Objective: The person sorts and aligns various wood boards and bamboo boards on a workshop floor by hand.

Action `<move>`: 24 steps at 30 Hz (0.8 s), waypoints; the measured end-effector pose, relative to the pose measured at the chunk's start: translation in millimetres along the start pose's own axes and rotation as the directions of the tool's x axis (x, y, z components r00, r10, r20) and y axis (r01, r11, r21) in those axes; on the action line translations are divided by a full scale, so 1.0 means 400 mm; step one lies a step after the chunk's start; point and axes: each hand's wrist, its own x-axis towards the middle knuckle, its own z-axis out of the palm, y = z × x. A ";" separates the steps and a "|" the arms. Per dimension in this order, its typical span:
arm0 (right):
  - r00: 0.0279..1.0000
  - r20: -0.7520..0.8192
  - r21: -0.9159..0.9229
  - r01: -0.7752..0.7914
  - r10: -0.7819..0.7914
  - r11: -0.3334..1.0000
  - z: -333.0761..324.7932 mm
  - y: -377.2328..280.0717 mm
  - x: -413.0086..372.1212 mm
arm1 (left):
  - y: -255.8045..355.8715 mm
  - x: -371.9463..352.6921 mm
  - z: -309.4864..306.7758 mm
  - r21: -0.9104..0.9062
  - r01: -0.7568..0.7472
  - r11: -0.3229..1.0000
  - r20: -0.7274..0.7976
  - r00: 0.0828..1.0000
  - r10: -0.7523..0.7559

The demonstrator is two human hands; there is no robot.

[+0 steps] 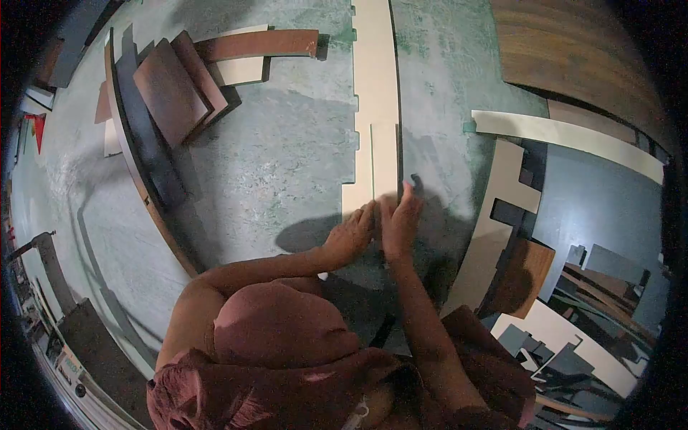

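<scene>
Touching near part of narrow strip (385,158), left hand (350,235) was half-curled, right hand (401,223) partly open; grip unclear. Strip lay along notched board's (374,64) right edge, seemingly aligned.

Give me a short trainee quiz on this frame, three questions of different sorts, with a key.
1. True or false: the notches of the long cream board are cut along its right edge, as pictured.

2. What lies on that long board?
A) A narrower cream strip
B) A dark panel
C) A reddish-brown panel

3. Fill in the blank: of the left hand and the right hand, the ____ one is nearer the wood-grain sheet.

Key: 1. False; 2. A; 3. right
</scene>
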 end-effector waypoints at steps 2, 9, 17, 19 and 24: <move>0.996 0.051 -0.064 0.075 -0.071 0.995 0.004 0.021 -0.035 | 0.004 -0.002 0.001 0.007 0.027 1.000 0.037 0.999 -0.028; 0.965 -0.006 -0.343 0.246 -0.264 0.906 0.043 0.028 -0.050 | 0.001 0.015 -0.040 0.126 -0.045 0.991 -0.057 0.997 0.053; 0.960 -0.073 -0.303 0.238 -0.271 0.923 0.074 -0.026 0.110 | -0.017 0.058 -0.058 0.057 0.054 0.997 -0.112 0.993 -0.047; 0.967 -0.124 -0.320 0.175 -0.224 0.931 0.075 -0.074 0.179 | -0.018 0.060 -0.062 0.036 0.065 0.997 -0.115 0.992 -0.061; 0.932 -0.235 -0.309 0.199 -0.277 0.930 0.119 -0.148 0.382 | -0.017 0.052 -0.069 0.082 0.073 0.994 -0.124 0.990 -0.063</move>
